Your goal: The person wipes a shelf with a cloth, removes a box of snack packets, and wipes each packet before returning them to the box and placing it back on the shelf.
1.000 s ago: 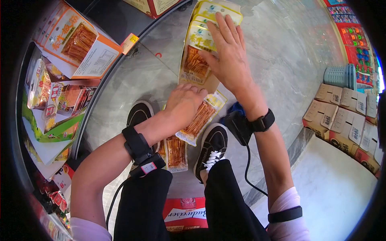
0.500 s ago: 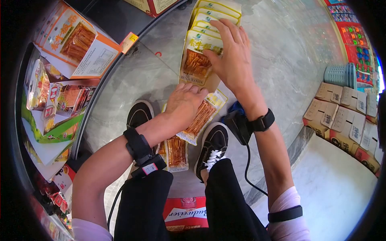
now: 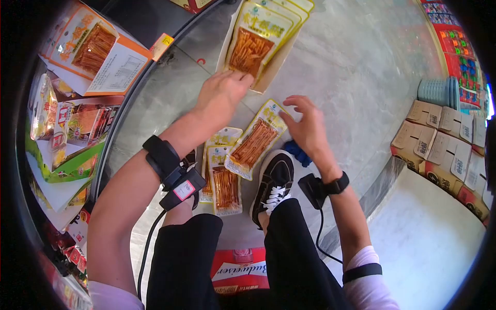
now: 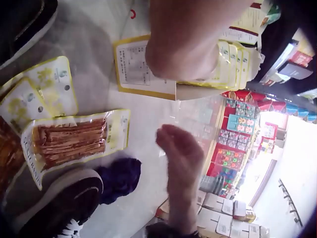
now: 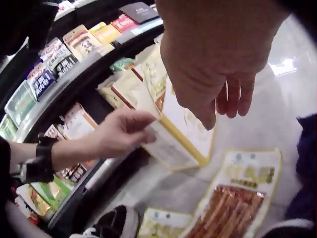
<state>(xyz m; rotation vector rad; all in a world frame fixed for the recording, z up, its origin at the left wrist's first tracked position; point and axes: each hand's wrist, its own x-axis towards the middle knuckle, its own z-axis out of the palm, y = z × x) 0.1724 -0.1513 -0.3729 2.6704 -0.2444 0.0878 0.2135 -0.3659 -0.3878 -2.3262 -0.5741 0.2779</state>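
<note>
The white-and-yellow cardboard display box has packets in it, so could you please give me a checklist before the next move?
1. Display box on the grey floor: ok.
2. Left-hand grip at the box's edge: ok.
3. Firmness of that hold: cannot tell.
4. Right-hand grip empty: ok.
5. Topmost loose yellow-edged plastic packet free of overlap: not ok, its lower end lies over a neighbouring packet.
6. Spare room inside the box: cannot tell.

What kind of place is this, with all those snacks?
Probably a small shop. Yellow snack packets are in an open box, what looks like a price tag is beside an orange-edged display box, and cartons stand in rows.
</note>
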